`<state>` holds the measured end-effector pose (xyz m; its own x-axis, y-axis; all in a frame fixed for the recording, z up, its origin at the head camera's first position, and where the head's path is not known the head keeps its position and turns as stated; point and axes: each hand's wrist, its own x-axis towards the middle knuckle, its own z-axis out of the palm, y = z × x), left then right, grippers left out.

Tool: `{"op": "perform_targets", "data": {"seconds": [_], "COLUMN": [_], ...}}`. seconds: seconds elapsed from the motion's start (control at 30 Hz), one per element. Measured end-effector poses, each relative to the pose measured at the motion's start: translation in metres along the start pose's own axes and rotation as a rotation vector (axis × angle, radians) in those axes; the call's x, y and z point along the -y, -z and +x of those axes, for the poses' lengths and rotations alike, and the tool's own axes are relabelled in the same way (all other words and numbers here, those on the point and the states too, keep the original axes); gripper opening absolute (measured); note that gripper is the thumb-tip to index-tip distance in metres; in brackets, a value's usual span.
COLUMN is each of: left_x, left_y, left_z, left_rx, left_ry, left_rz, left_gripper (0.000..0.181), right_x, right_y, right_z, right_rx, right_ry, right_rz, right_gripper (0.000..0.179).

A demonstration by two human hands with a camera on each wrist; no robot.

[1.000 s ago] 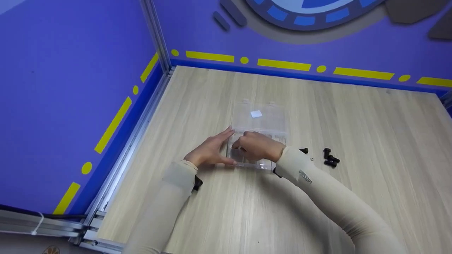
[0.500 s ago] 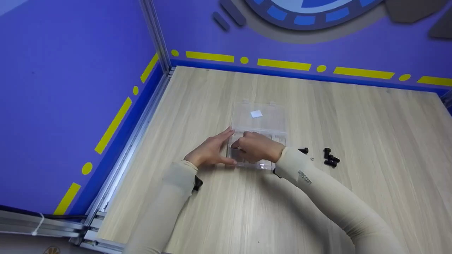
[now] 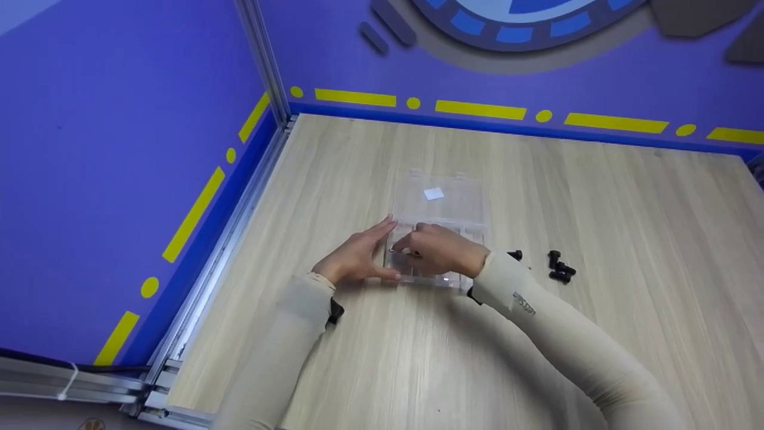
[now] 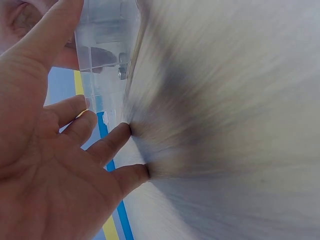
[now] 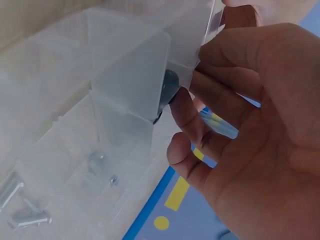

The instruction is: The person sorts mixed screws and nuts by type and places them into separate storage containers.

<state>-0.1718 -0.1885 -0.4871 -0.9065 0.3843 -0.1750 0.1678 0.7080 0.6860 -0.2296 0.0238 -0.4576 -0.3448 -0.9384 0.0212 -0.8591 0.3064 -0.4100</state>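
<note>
A clear plastic compartment box (image 3: 441, 279) lies on the table, its lid (image 3: 459, 200) folded back. My left hand (image 3: 357, 254) steadies the box's left side with fingers spread and straight; in the left wrist view two fingertips (image 4: 125, 131) touch the tabletop. My right hand (image 3: 439, 248) reaches over the left compartments, thumb and index finger pinched together. A tiny shiny piece (image 3: 391, 249) shows at those fingertips, its kind too small to tell. In the right wrist view, a dark rounded thing (image 5: 170, 87) shows behind a divider. Silver bolts (image 5: 31, 219) and a small nut (image 5: 114, 180) lie in other compartments.
Several black bolts (image 3: 560, 275) lie on the wooden table (image 3: 627, 239) right of the box, another black bolt (image 3: 516, 255) close to my right sleeve. A white label (image 3: 434, 193) is on the lid. Purple panels (image 3: 149, 119) stand at the left and back.
My right hand has shifted slightly to the right, and the tiny shiny piece now shows at its fingertips. My left hand and the box have stayed in place.
</note>
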Motion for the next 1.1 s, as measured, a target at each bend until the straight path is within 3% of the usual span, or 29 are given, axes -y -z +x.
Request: {"op": "perform_targets", "data": {"seconds": [0.2,0.33,0.57,0.83,1.1], "left_x": [0.001,0.000,0.001,0.004,0.001], "left_y": [0.000,0.000,-0.001,-0.002,-0.003], "left_z": [0.000,0.001,0.000,-0.004,-0.002], "left_rx": [-0.003,0.001,-0.002,-0.011,-0.011], "left_ry": [0.001,0.003,-0.012,0.005,0.007], "left_rz": [-0.008,-0.006,0.010,-0.025,-0.021], "left_gripper": [0.112,0.112,0.114,0.114,0.114], "right_x": [-0.004,-0.012,-0.031,-0.053,-0.067], "right_y": [0.014,0.027,0.035,0.029,0.015], "right_z": [-0.020,-0.040,-0.081,-0.127,-0.169], "right_rx": [-0.096,-0.142,-0.255,-0.325,-0.306], "right_ry": [-0.070,-0.134,-0.185,-0.285,-0.445], "right_rz": [-0.041,-0.083,-0.068,-0.060,-0.042], "right_gripper": [0.029,0.027,0.024,0.021,0.013]}}
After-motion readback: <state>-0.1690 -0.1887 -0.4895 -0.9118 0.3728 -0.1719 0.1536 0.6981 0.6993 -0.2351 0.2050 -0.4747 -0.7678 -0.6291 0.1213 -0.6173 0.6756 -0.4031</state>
